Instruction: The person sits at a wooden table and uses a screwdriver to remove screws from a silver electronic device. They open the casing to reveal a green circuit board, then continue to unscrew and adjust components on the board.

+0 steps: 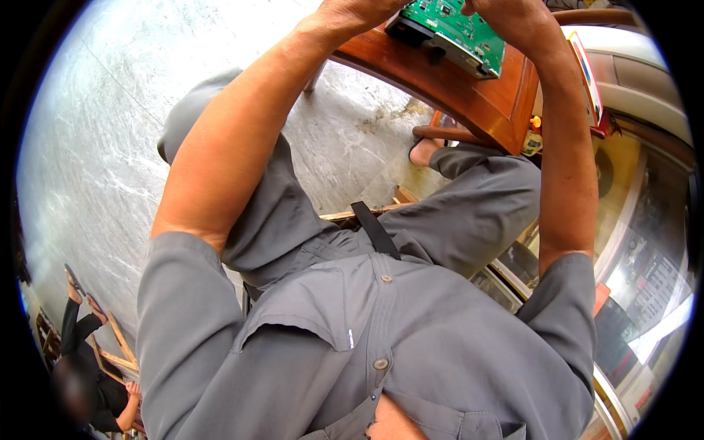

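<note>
At the top edge of the head view lies a green circuit board (458, 28) in a metal and black housing (445, 50), resting on a reddish-brown wooden stand (411, 73). My left hand (361, 10) is at the board's left side, and its fingers run out of the picture. Over the board's right side is my right hand (511, 16). It looks curled, with one fingertip showing just above the board. Whatever it may hold is hidden by the hand and cut off by the upper edge.
A curved glass-fronted case (631, 242) with papers and items stands to my right. An orange-yellow knob (535, 122) shows beside the stand's corner. Pale stone-like floor (110, 132) spreads on the left. Another person (84, 381) sits at the far lower left near wooden pieces.
</note>
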The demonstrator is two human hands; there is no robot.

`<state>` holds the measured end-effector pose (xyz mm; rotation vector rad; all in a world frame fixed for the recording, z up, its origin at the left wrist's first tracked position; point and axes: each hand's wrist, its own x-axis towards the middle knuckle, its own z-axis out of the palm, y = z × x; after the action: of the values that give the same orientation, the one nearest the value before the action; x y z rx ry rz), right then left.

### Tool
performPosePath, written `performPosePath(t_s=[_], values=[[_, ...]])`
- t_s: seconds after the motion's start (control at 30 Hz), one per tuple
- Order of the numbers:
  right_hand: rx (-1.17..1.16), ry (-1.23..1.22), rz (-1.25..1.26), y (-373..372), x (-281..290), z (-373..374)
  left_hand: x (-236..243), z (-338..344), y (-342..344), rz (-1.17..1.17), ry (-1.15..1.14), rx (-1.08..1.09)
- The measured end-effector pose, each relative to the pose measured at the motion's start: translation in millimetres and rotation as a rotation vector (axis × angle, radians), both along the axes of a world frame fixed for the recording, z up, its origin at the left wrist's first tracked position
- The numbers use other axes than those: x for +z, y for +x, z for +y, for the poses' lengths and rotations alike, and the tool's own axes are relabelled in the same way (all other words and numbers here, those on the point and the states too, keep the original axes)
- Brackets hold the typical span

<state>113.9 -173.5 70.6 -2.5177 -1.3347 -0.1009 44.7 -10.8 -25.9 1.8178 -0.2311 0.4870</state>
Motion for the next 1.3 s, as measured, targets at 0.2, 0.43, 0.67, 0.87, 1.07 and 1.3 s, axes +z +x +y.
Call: performPosePath(t_s=[0.2, 0.43, 0.67, 0.87, 1.07, 1.3], values=[[-0.203, -0.27, -0.003, -19.3, 30.1, 20.1, -0.9, -9.4, -3.8, 0.002, 0.053, 0.098], [-0.167, -0.206, -0.012, -17.5, 24.6, 12.0, 4.8, 0.0, 1.5, 0.0, -0.199, -0.293], [0.007, -0.259, -0.132, -5.7, 17.4, 4.7, -3.7, 8.9, 17.5, 0.06, -0.203, -0.44], [-0.153, -0.288, -0.075, -11.5, 17.9, 19.5, -8.2, 3.7, 5.4, 0.007, -0.119, -0.182], [-0.235, -0.29, -0.071, -16.0, 24.6, 28.4, -3.1, -7.0, -7.8, 0.018, -0.193, -0.025], [-0.136, -0.319, -0.075, 7.9, 11.6, 25.3, -18.1, 13.0, 12.9, -0.004, -0.303, -0.359]])
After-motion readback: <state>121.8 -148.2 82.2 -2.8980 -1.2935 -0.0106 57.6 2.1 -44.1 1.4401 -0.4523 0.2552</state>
